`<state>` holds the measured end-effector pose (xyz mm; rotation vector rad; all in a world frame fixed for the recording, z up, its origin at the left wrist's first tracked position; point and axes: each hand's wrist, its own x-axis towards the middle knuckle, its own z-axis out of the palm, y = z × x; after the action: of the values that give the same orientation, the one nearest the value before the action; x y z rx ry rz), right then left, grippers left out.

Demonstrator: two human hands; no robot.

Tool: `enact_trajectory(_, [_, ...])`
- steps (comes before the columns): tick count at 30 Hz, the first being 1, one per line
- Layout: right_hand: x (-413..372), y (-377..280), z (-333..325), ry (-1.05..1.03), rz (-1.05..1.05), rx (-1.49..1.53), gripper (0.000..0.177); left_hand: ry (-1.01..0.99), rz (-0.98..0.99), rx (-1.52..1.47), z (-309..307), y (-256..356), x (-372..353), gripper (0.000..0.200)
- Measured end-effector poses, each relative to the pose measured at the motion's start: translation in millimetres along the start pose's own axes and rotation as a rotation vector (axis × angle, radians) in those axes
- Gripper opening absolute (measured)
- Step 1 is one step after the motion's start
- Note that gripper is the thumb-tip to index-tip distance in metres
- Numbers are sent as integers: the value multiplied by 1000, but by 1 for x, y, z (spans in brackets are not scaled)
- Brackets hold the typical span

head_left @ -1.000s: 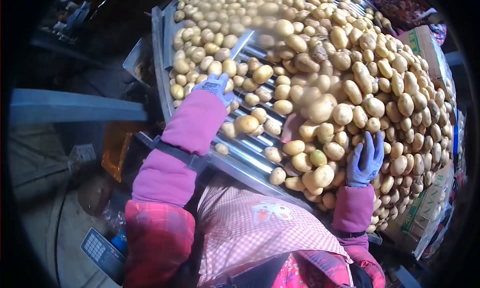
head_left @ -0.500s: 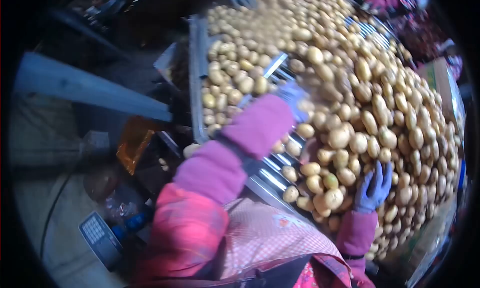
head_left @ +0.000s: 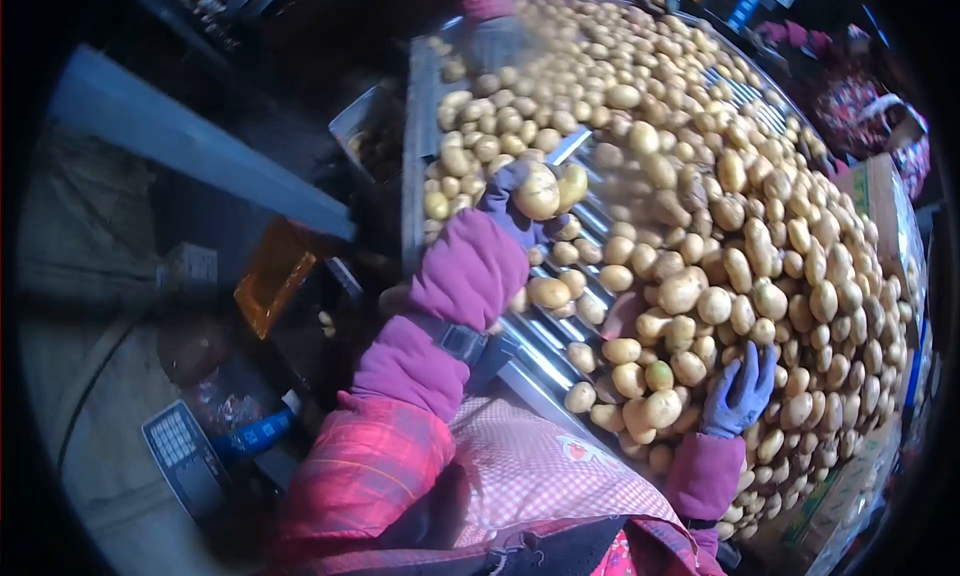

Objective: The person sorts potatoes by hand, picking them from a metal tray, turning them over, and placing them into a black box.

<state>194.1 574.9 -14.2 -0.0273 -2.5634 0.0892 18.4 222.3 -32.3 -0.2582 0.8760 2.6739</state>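
My left hand (head_left: 512,204), in a blue-grey glove with a pink sleeve, is lifted over the roller table and grips a pale potato (head_left: 537,192), with a second one (head_left: 572,184) against it. My right hand (head_left: 741,388), gloved the same, rests flat with fingers spread on the heap of potatoes (head_left: 760,246) at the table's near right. The heap covers most of the metal rollers (head_left: 545,336); bare rollers show between my arms.
Another person's gloved hand (head_left: 492,38) reaches onto the far end of the table. A cardboard box (head_left: 880,201) stands at the right. A scale keypad (head_left: 180,451) and an orange bag (head_left: 272,276) lie on the floor at the left, beside a grey beam (head_left: 190,146).
My left hand drew back from the heap toward the left and now holds a potato up. My right hand stayed on the heap. The view shifted a little.
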Motion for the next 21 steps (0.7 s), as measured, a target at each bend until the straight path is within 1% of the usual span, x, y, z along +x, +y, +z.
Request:
enact_trajectory(1, [1,-1,2,31,-2,31,32,-62,0,-52,0,8,-14,39])
enact_trajectory(2, [-1,0,4,32,-15,-11,32,-124,3,-105,-4,15,-24,42])
enact_trajectory(6, [-2,6,5,0,-66,-24,33,-113,179,-204,-17,28,-53,49])
enact_trajectory(9, [-5,14,10,-17,-55,-3,33,-117,324,-283,-33,36,-75,57])
enact_trajectory(10, [-6,14,10,-20,-72,3,33,-108,339,-289,-43,39,-81,57])
enact_trajectory(12, [-6,14,11,-15,-44,-27,33,-232,256,-341,-63,51,-95,65])
enact_trajectory(13, [-6,17,12,-17,-44,-30,33,-157,311,-116,-55,59,-111,69])
enact_trajectory(14, [-6,18,14,16,-61,-12,33,-146,325,-120,-69,59,-116,69])
enact_trajectory(16, [-4,13,11,-8,-49,-32,33,-152,217,-431,-88,59,-126,68])
enact_trajectory(17, [-4,14,12,-5,-59,-30,33,-81,275,-433,-95,57,-132,63])
enact_trajectory(18, [-6,19,15,11,-69,-42,32,-79,284,-437,-88,60,-144,63])
enact_trajectory(20, [-6,25,18,24,-92,-52,32,126,643,279,-79,66,-164,52])
enact_trajectory(21, [-7,26,18,-14,-73,-99,32,96,631,174,-84,70,-168,57])
